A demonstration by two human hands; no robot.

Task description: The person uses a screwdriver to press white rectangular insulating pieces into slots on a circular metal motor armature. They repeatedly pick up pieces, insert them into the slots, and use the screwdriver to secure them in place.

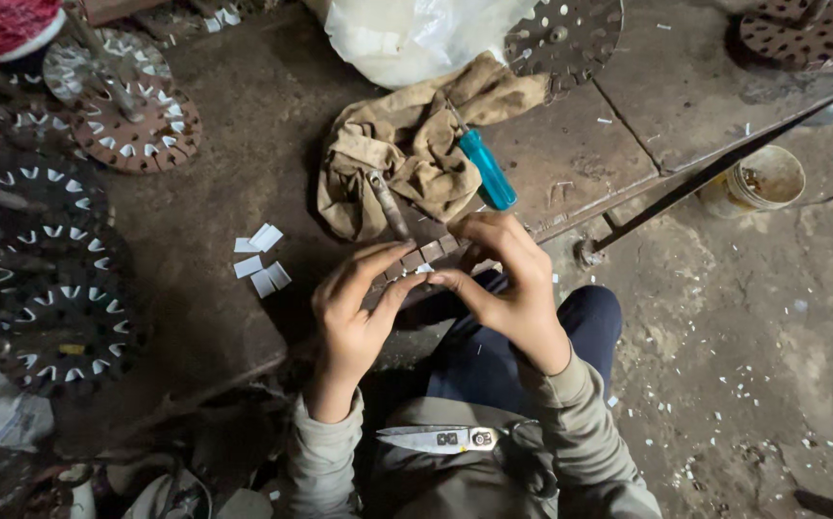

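Note:
My left hand and my right hand meet over the near edge of a dark metal bench. Together they pinch a toothed metal part with square brown segments, fingertips touching it from both sides. A small white paper slip shows between the fingertips. Several cut white paper pieces lie on the bench just left of my left hand. A pair of scissors rests shut on my lap, below both hands.
A crumpled tan rag with a blue-handled screwdriver lies behind the hands. Slotted round metal discs stack at the left, more discs at the back. A white plastic bag and a small bucket on the littered floor.

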